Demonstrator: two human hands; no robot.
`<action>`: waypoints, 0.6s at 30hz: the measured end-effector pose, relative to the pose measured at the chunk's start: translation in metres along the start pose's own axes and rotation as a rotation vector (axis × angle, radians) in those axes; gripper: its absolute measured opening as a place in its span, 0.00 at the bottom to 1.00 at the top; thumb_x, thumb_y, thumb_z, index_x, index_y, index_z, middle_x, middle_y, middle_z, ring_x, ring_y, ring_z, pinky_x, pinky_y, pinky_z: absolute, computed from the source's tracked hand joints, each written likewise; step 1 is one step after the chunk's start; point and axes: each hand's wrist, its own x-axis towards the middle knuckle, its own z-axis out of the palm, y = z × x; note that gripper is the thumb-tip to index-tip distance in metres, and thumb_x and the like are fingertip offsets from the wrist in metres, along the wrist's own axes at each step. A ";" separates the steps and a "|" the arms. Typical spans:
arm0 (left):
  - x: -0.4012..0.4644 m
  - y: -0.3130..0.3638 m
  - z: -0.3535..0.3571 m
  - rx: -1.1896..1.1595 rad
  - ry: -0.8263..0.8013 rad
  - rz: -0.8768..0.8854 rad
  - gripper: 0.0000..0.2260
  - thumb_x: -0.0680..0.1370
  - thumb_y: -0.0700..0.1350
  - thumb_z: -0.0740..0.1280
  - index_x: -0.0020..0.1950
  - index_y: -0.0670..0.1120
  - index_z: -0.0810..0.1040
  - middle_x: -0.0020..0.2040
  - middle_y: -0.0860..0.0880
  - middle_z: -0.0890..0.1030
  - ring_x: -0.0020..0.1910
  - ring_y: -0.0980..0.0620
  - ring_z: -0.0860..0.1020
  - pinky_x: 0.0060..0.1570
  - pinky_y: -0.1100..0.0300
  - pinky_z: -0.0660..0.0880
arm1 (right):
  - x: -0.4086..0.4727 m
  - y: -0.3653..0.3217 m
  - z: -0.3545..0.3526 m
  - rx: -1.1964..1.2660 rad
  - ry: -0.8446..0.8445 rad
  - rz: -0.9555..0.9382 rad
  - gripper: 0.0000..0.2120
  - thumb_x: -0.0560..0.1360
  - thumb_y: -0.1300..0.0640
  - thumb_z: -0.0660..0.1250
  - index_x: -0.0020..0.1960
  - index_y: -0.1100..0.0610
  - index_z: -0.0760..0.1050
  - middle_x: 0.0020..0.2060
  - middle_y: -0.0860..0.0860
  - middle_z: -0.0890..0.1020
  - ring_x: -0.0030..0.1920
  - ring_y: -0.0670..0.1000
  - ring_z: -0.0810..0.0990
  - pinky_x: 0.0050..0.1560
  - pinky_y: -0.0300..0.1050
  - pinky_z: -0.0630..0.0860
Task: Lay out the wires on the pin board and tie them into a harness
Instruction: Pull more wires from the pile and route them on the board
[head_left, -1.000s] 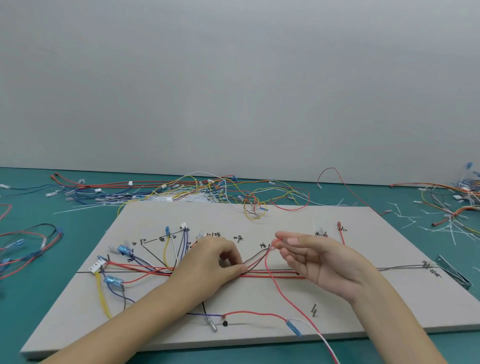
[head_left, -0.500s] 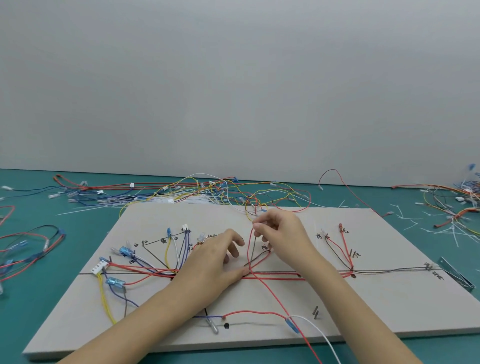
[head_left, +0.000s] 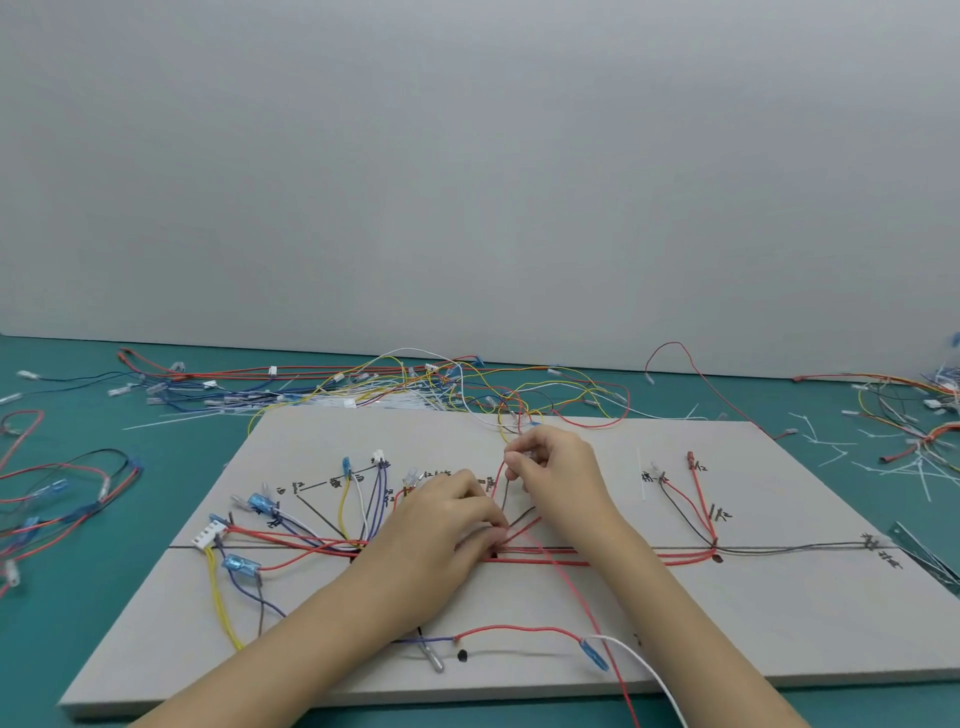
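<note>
the left hand covers the spot where the red wire bundle meets the fanned wires; the right hand hides the small terminal it pinches; the handwritten black labels on the grey pin board are too small to read; both forearms and the long red wire are cut off by the bottom edge

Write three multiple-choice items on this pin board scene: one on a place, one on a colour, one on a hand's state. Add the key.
1. Where does the white multi-pin connector lie?
A. board's left end
B. board's right end
C. off the board

2. What colour is the table under the pin board?
A. white
B. teal
C. black

3. What is the right hand doing?
A. resting flat
B. holding scissors
C. pinching a red wire

Key: 1 A, it sits by the left edge; 2 B, teal shows all round; 3 C, fingertips pinch the wire's end, while the left hand presses on the bundle.
</note>
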 end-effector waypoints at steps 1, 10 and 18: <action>0.001 0.001 -0.002 0.038 0.028 0.018 0.07 0.79 0.46 0.67 0.51 0.47 0.83 0.46 0.51 0.77 0.47 0.50 0.73 0.50 0.55 0.70 | 0.001 0.000 0.001 -0.033 -0.013 -0.010 0.08 0.74 0.64 0.67 0.39 0.53 0.77 0.32 0.50 0.82 0.35 0.45 0.79 0.41 0.42 0.74; 0.004 -0.001 -0.024 -0.496 0.243 -0.342 0.08 0.81 0.39 0.63 0.43 0.47 0.75 0.40 0.53 0.84 0.41 0.56 0.79 0.42 0.66 0.72 | 0.003 -0.003 0.000 -0.016 -0.044 -0.018 0.09 0.75 0.64 0.67 0.39 0.53 0.77 0.32 0.50 0.82 0.37 0.50 0.80 0.45 0.47 0.77; 0.009 -0.024 -0.044 -0.670 0.384 -0.381 0.09 0.81 0.43 0.63 0.41 0.44 0.75 0.38 0.45 0.85 0.42 0.47 0.81 0.45 0.59 0.75 | 0.015 -0.017 0.014 0.012 -0.101 -0.073 0.12 0.74 0.64 0.67 0.36 0.50 0.75 0.27 0.46 0.80 0.28 0.41 0.76 0.35 0.38 0.74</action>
